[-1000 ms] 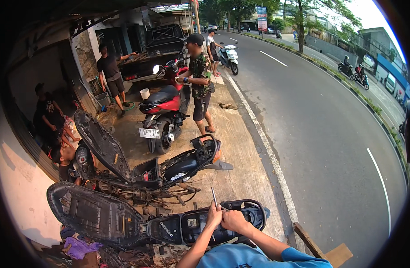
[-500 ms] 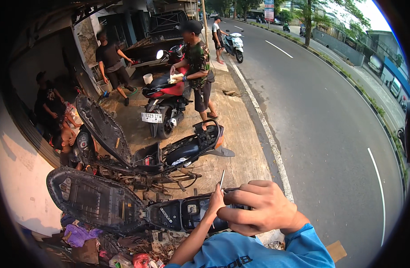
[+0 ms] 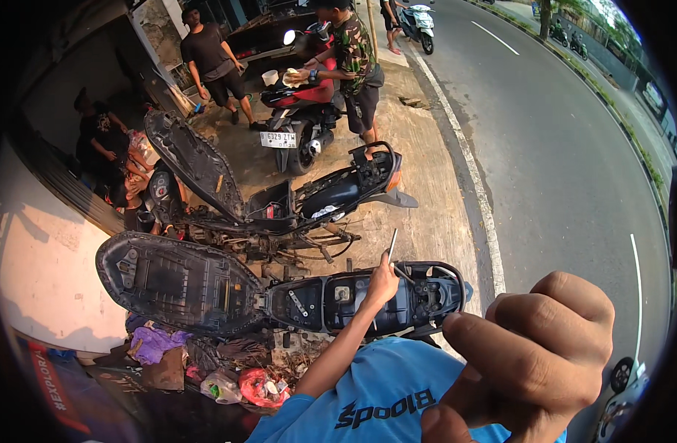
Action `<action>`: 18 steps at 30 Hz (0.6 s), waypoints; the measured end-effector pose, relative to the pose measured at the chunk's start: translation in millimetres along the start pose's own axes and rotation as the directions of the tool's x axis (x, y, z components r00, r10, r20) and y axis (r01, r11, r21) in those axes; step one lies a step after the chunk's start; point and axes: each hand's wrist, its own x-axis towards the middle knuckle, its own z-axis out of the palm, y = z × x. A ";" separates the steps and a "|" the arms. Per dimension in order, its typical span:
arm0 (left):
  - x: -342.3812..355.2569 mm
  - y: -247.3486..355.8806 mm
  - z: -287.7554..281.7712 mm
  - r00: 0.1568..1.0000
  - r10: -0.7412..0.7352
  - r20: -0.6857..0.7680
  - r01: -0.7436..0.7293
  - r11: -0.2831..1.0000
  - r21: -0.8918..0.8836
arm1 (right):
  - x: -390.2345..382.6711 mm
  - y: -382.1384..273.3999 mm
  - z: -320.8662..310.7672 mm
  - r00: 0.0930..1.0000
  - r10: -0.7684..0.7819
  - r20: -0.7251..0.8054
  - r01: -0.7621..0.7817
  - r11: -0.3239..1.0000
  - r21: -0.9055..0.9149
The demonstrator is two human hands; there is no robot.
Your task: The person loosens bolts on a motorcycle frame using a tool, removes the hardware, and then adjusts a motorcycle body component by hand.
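My left hand (image 3: 383, 285) is closed around a slim silver metal tool (image 3: 393, 244), whose upper end sticks up past the fingers; its exact kind does not show. That hand is over the rear half of a stripped motorcycle (image 3: 353, 304) directly before me. Its seat (image 3: 177, 284) is tipped up to the left, black underside showing. A small metal bar (image 3: 298, 303) lies in the bay beside the hinge. Large and close at the lower right, my right hand (image 3: 539, 356) has its fingers curled in, with nothing seen in them.
A second stripped motorcycle (image 3: 331, 193), seat raised, stands just beyond. Behind it a person in camouflage (image 3: 355, 59) leans over a red scooter (image 3: 298, 96); others are at the left. Rubbish bags (image 3: 263, 387) and a purple cloth (image 3: 157, 343) lie lower left. A road (image 3: 567, 170) runs along the right.
The view has tilted and shifted, so the motorcycles sit higher in it. My right hand has come away from beside the left one, toward the lower right and closer. The left still grips the metal tool.
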 end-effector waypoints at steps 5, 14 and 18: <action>2.2 2.0 5.1 0.999 -0.039 0.020 0.040 0.999 -0.026 | -16.9 1.8 -29.8 0.998 -0.003 0.061 0.002 1.000 0.014; 10.5 0.4 9.0 0.997 -0.019 0.077 0.011 0.994 0.104 | -25.1 -1.8 -58.2 0.982 -0.064 0.176 0.055 0.997 0.058; 9.9 -16.5 7.4 1.000 0.021 0.001 -0.021 0.997 0.079 | -24.1 0.4 -58.1 0.969 -0.090 0.230 0.070 0.993 0.096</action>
